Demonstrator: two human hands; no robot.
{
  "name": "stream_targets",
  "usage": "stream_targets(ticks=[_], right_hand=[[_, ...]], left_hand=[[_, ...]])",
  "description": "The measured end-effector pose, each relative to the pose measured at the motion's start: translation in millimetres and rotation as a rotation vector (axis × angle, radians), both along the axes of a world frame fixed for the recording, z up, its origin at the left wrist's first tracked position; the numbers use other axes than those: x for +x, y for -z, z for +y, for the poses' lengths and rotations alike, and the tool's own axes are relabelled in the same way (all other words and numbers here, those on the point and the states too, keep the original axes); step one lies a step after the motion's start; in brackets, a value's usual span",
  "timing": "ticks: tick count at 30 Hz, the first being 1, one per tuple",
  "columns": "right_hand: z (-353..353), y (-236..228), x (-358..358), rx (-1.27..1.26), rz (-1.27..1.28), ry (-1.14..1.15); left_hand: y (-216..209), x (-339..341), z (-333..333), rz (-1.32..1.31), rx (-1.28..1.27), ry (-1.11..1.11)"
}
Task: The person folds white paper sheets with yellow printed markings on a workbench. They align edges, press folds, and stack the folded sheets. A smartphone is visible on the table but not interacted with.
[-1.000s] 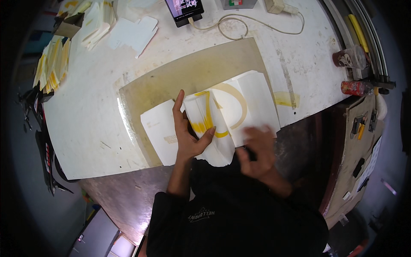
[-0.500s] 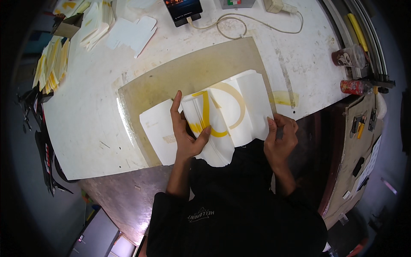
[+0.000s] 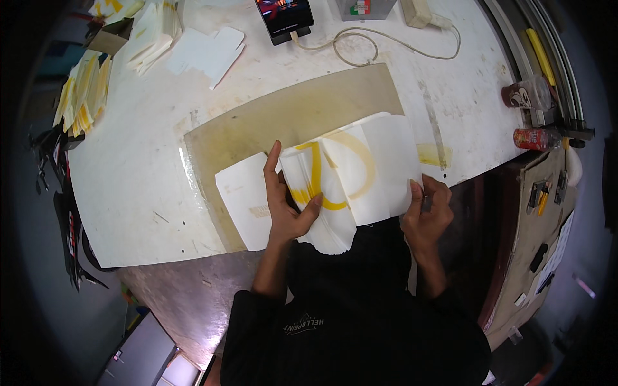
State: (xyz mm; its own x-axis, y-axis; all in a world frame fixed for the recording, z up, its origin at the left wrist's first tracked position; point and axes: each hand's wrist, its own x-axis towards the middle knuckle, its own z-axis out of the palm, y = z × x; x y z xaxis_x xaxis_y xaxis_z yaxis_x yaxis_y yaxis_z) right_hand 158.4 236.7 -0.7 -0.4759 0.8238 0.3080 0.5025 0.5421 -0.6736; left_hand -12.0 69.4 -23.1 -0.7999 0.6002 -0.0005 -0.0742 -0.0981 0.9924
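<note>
A white paper bag with a yellow printed arc lies partly folded across a tan mat. Its pleated folds and jagged lower edge lean over the table's front edge. My left hand grips the pleated left part, thumb pressed on the yellow print and index finger stretched up along the fold. My right hand pinches the bag's right edge between thumb and fingers. Under the left hand, on the mat, rests a flat white sheet with faint tan print; I cannot tell whether it joins the bag.
Stacks of white and yellow folded paper stand at the far left, near loose white card pieces. At the back are a phone on a stand, its cable and a grey box. A cup and bottle sit right.
The bag's right panel looks flatter and spread wider, with my right hand still at its edge. My left hand keeps its grip. The whole view has shifted slightly.
</note>
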Motion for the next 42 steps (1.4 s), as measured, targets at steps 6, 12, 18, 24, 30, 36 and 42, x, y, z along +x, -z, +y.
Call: stream_targets(ticks=[6,12,18,24,30,36,42], right_hand=[[-8.1,-25.5,0.8,0.209,-0.177,-0.316],[-18.8,-4.3,-4.6,0.159,-0.35,-0.32],[-26.8,-6.3,-15.5,0.121,-0.42,-0.25],[-59.2,-10.6,-11.6,0.005,-0.151,-0.604],[-62.0,-13.4,-4.9,-0.091,0.003,-0.807],[-8.4,-11.1,-7.7,-0.026,-0.036,-0.029],[-9.7,-1.5,3.7,-0.123,-0.013,-0.087]], left_hand=[[2.1,0.8,-0.9,-0.002,-0.007,-0.022],[1.9,-0.2,-3.9,-0.007,0.038,-0.023],[3.1,-2.3,-7.6,-0.086,0.157,-0.046],[-0.4,0.1,-1.8,0.005,0.017,0.023],[-9.6,2.5,8.6,0.015,-0.008,0.015],[-3.1,2.6,3.9,0.019,-0.051,-0.027],[-6.0,2.8,6.6,0.022,-0.036,-0.024]])
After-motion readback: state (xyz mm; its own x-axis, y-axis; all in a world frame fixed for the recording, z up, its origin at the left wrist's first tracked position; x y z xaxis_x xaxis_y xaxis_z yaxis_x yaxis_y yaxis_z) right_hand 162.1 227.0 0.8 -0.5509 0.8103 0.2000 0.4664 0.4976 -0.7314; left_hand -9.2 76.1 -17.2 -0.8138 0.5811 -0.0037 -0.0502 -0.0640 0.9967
